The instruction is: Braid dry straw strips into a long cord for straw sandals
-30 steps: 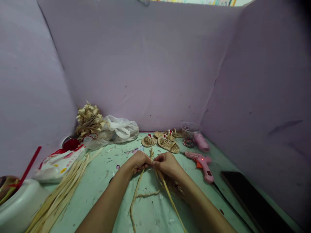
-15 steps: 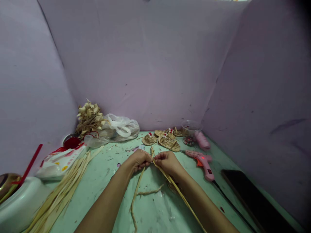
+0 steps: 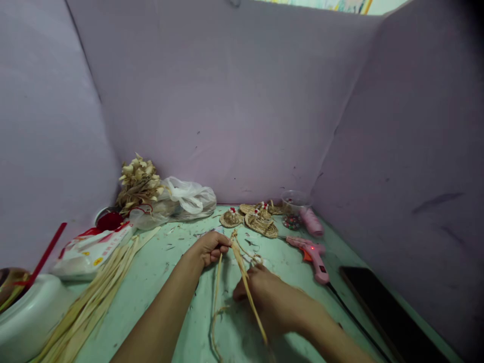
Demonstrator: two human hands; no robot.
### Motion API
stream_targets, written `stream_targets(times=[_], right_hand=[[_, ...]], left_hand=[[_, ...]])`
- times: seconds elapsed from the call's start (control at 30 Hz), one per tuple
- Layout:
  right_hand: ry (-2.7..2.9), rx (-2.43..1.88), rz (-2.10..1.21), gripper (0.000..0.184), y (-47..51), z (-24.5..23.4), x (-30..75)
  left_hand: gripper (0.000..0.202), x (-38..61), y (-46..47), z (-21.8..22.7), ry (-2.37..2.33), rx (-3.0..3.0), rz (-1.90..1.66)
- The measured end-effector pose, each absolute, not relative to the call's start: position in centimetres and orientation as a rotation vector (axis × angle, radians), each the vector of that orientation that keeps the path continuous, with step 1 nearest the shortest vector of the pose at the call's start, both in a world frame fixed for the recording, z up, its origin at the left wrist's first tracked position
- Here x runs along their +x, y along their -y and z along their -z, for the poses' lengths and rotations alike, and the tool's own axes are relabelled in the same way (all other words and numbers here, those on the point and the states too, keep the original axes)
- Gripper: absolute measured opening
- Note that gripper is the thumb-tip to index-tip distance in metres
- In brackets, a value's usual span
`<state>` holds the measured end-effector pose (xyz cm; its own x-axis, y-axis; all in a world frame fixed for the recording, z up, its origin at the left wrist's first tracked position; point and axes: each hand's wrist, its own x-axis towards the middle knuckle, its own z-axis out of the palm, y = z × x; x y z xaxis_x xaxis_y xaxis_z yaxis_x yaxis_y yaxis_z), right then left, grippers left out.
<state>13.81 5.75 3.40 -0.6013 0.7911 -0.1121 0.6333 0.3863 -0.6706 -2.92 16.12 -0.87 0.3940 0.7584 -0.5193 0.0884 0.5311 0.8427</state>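
My left hand point(image 3: 207, 249) pinches the top of a thin braid of dry straw point(image 3: 233, 238) over the green table point(image 3: 159, 282). My right hand point(image 3: 260, 295) is nearer to me, closed round one long straw strand point(image 3: 247, 290) that runs from the braid down toward the lower edge. Another loose strand point(image 3: 216, 297) hangs from the left hand and curls on the table. Small woven straw sandals point(image 3: 260, 222) with red beads lie just beyond the hands.
A pink glue gun point(image 3: 313, 254) with its cord lies to the right, beside a pink spool point(image 3: 312, 222) and a clear bead cup point(image 3: 293, 204). A dark slab point(image 3: 385, 312) sits at right. Straw strips point(image 3: 91, 302), bags point(image 3: 189, 199), dried husks point(image 3: 138, 181) and a white tub point(image 3: 30, 317) fill the left. Lilac panels wall the table.
My right hand has slid away from the left, toward me, along the strand it grips. The left hand stays pinched on the braid's top.
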Motion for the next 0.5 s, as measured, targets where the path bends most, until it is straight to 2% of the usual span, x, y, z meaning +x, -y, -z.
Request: stream_targets(times=[0.1,0.23,0.3,0.5], right_hand=[[2.771,-1.178,-0.620,0.018,-3.7,-4.3,13.3],[2.861,-1.091,-0.489,0.024,-3.8,-6.6,16.6],[2.857,-1.164,-0.389,0.024,-5.4,-8.4,19.5],[2.911,-1.396,0.299,0.024,-14.5,-13.6,24.5]], left_hand=[[0.015,-3.0,-16.2,1.1,-1.093,0.935,-0.515],[0.013,-3.1,-16.3,1.4,-1.084,0.922,-0.517],[0.014,-3.0,-16.4,1.5,-1.087,0.919,-0.521],[0.016,-2.7,-16.2,1.4,-1.147,0.955,-0.506]])
